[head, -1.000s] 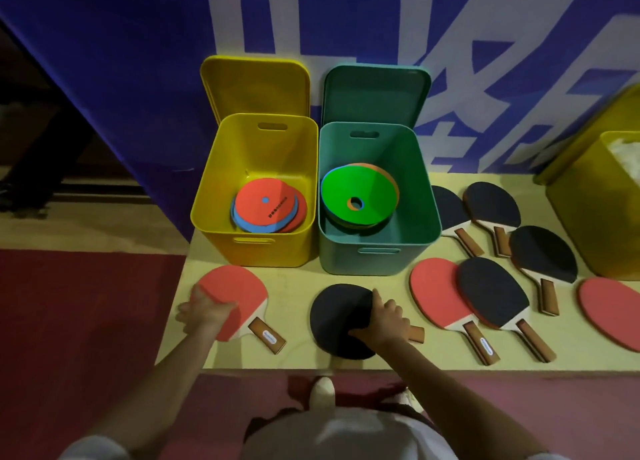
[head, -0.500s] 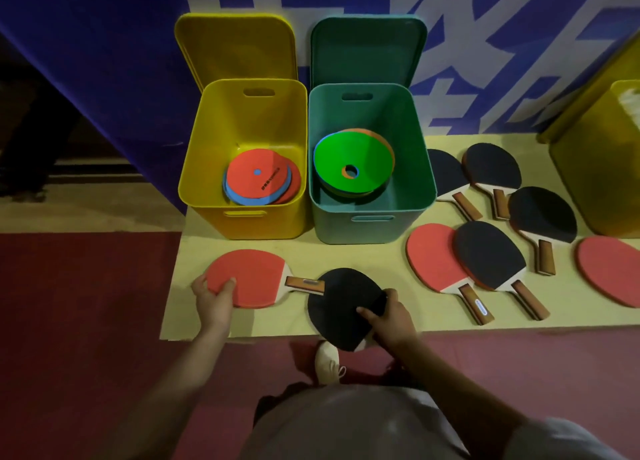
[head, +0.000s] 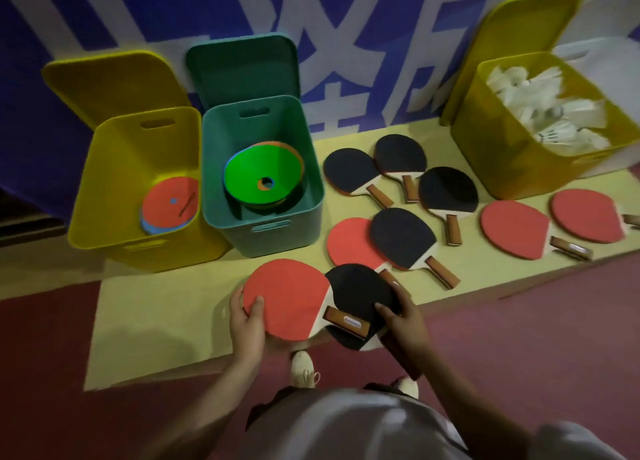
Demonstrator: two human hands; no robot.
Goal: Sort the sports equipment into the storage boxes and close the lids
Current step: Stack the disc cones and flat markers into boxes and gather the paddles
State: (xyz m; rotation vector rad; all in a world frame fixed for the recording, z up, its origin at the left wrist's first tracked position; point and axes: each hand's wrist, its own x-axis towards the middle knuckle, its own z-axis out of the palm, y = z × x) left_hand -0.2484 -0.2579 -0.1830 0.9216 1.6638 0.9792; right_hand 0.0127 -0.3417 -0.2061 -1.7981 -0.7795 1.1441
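Paddles are the things being gathered at this moment: the left hand (head: pixel 247 324) grips the rim of a red paddle (head: pixel 285 297), thumb on its face and fingers curled under, while the right hand (head: pixel 403 316) pinches the edge of a black paddle (head: pixel 356 295) whose face lies partly beneath the red one's handle (head: pixel 344 321). Both sit at the near edge of the tabletop (head: pixel 156 314), just in front of the person. To do this well, I would square the two blades one on the other so the handles point the same way, then lift them as a flat stack with thumbs on top; a loose pinch risks the lower blade sliding out over the edge. Farther back, more paddles (head: pixel 403 238) lie spread to the right, some overlapping, so collecting them in stacks looks sensible. Beyond, the yellow box (head: pixel 104 182) holds flat red and blue discs and the green box (head: pixel 304 154) holds a green cone stack; a second yellow box (head: pixel 485 148) at far right holds shuttlecocks (head: pixel 543 109). All three lids stand open. Which box is meant for paddles I cannot tell.
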